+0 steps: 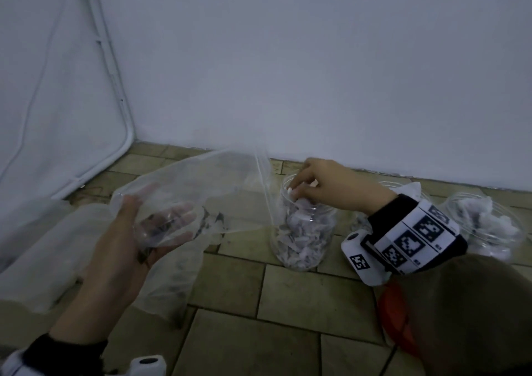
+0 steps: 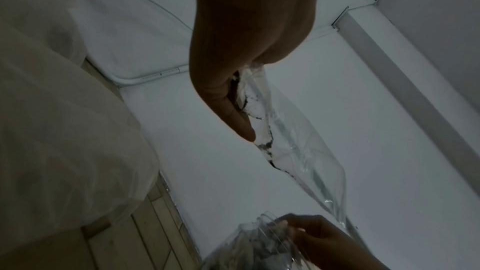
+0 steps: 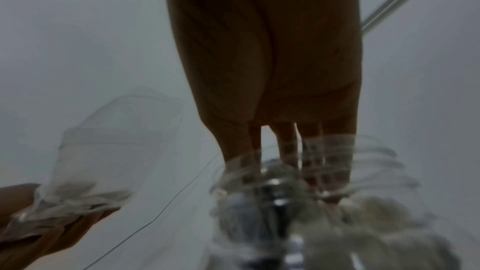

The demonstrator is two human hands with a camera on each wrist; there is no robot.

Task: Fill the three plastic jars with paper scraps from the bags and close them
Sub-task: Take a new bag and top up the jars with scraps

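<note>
A clear jar [image 1: 305, 240], about three-quarters full of paper scraps, stands on the tiled floor. My right hand [image 1: 313, 184] reaches into its mouth from above. In the right wrist view the fingers [image 3: 311, 151] run straight down past the threaded rim [image 3: 376, 163] onto the scraps. My left hand [image 1: 135, 228] lies palm up under a nearly empty clear bag [image 1: 201, 191], with a few scraps left over the fingers. The bag's open end hangs beside the jar. A second jar [image 1: 486, 226] with scraps stands at the right. Another rim [image 1: 388, 184] peeks out behind my right wrist.
More clear bags [image 1: 43, 246] lie on the floor at the left, and one [image 1: 169, 283] lies under my left hand. An orange object [image 1: 394, 315] sits near my right knee. A white wall [image 1: 316, 73] rises close behind the jars, and a white tube frame [image 1: 121, 102] stands at the left.
</note>
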